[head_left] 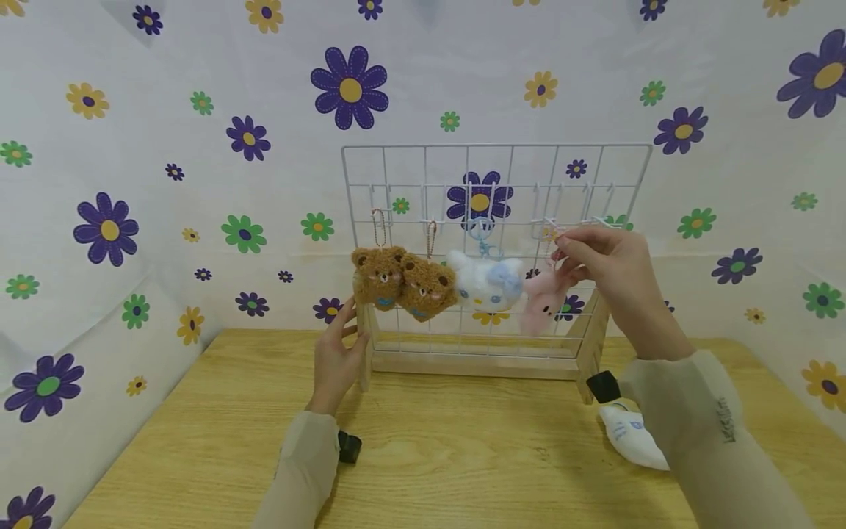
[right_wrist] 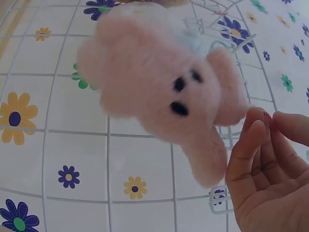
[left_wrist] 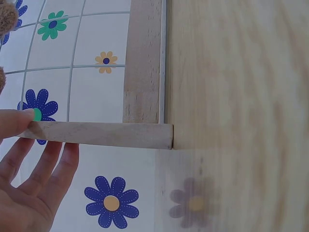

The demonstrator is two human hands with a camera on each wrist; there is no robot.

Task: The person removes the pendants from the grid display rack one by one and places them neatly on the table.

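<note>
A white wire grid rack (head_left: 489,146) with wooden legs stands on the table. My left hand (head_left: 340,360) holds its left wooden leg (left_wrist: 101,134), thumb on one side and fingers on the other. At the right end of the grid my right hand (head_left: 604,261) pinches the small pink chain (right_wrist: 267,115) of a pink plush keychain (right_wrist: 164,92). The pink plush hangs below those fingertips, close in front of the grid. Left of it hang a white plush cat head (head_left: 485,283) with a blue bow and two brown bear plushes, one at the far left (head_left: 380,275), the other beside it (head_left: 428,290).
A white plush (head_left: 631,437) with blue marks lies on the wooden table (head_left: 463,455), partly behind my right sleeve. White hooks (head_left: 598,220) stick out from the grid. Flower-patterned sheeting (head_left: 429,66) covers the wall behind.
</note>
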